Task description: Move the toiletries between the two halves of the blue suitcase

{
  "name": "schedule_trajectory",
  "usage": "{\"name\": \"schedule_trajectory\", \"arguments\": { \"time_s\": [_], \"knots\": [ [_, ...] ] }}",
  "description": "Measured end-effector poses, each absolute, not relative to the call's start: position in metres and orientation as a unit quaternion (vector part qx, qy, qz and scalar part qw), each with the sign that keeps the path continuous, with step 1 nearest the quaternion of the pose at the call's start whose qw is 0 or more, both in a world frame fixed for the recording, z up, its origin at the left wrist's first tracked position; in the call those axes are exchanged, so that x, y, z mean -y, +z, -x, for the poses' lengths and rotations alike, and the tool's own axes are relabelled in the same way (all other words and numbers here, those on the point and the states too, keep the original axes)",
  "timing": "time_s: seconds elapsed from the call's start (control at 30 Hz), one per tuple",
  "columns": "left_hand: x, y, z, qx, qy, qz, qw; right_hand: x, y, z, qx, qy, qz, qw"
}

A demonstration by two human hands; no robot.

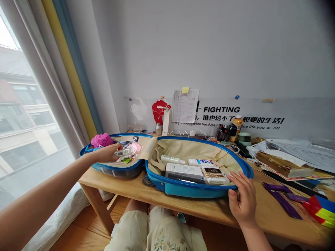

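A blue suitcase [199,191] lies spread wide on the wooden desk, its beige-lined halves side by side. Over the left half, my left hand [110,153] is closed around a small clear bottle [124,152]. A pink bath puff [102,140], a round pink item [135,148] and a green packet [126,161] lie near it. My right hand [243,198] rests on the suitcase's right front rim, fingers stretched out and holding nothing. Inside the right half are a white bottle [172,159], a toothpaste tube [201,162], a white box [183,170] and a pack of cotton swabs [213,174].
Purple strips [282,202] and a red, yellow and blue item [320,211] lie on the desk at right. Behind them are papers [295,153] and a brown box [284,164]. A juice bottle [236,127] stands by the wall; a curtain [60,69] hangs at left.
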State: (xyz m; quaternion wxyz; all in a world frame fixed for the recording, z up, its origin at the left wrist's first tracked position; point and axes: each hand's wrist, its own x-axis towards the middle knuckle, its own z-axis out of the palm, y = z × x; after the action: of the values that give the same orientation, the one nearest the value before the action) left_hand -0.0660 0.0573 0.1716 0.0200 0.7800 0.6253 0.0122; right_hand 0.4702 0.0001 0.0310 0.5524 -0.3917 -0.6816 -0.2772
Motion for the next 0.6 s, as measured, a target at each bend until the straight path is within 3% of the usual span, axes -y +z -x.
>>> {"name": "schedule_trajectory", "arguments": {
  "time_s": [0.13, 0.27, 0.6],
  "knots": [
    [-0.065, 0.205, 0.027, -0.606, 0.058, -0.793, -0.035, -0.001, 0.031, -0.470, 0.678, -0.278, 0.396, 0.553],
    [-0.084, 0.221, -0.047, -0.544, 0.020, -0.837, -0.058, 0.000, 0.032, -0.471, 0.684, -0.287, 0.391, 0.544],
    [-0.148, 0.164, -0.168, -0.483, -0.064, -0.873, -0.021, 0.002, 0.033, -0.473, 0.693, -0.286, 0.388, 0.536]
  ]
}}
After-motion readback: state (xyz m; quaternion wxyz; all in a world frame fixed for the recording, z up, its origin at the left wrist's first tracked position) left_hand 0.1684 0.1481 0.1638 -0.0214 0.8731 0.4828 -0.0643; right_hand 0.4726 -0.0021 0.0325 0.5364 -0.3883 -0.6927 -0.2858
